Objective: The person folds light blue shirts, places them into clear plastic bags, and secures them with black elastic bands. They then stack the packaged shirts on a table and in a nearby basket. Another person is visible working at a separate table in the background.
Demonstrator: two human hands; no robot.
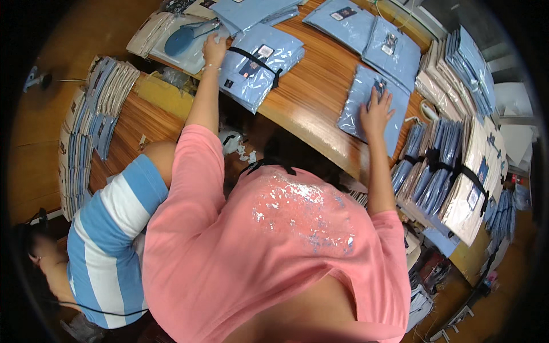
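Observation:
My left hand reaches to the far left of the table, its fingers bent and closed at the edge of a clear plastic bag. A round blue thing with a handle lies on the plastic beside it. Just right of this hand is a stack of light blue folded shirts in clear packets, bound with a black strap. My right hand rests flat, fingers spread, on a light blue packaged shirt near the table's right side.
More blue packaged shirts lie at the back. Beige packets and strapped bundles stand at the right, with a white mouse-like thing close by. Tall piles of packets stand left. Another person in striped clothing is at my left.

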